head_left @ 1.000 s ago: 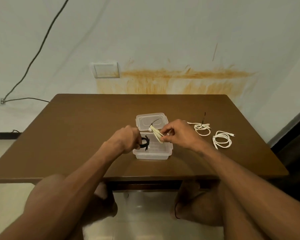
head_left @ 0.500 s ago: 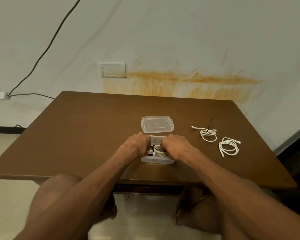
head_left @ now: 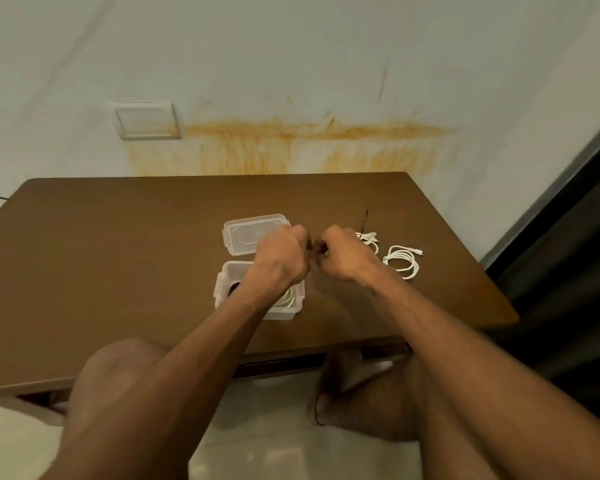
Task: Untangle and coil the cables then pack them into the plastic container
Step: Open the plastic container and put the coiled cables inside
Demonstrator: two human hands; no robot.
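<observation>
A: Cables first — where are they?

B: One white coil [head_left: 288, 299] lies inside the clear plastic container [head_left: 222, 285] at the near middle of the brown table [head_left: 118, 254], at its right end, partly hidden by the left forearm. Something dark [head_left: 234, 288] sits at the container's left end. Two more white cables rest on the table to the right: a loose bundle [head_left: 369, 239] with a thin black tie just beyond the right hand, and a tidier coil [head_left: 403, 261] further right.

A: And the hands?

B: Left hand [head_left: 280, 258] and right hand [head_left: 343, 256] are raised above the table, knuckles nearly touching, fingers curled. Something small and dark shows between them; I cannot tell what it is or which hand holds it.

A: The lid?

B: Lid [head_left: 246, 233] lies flat just beyond the container, partly behind the left hand.
</observation>
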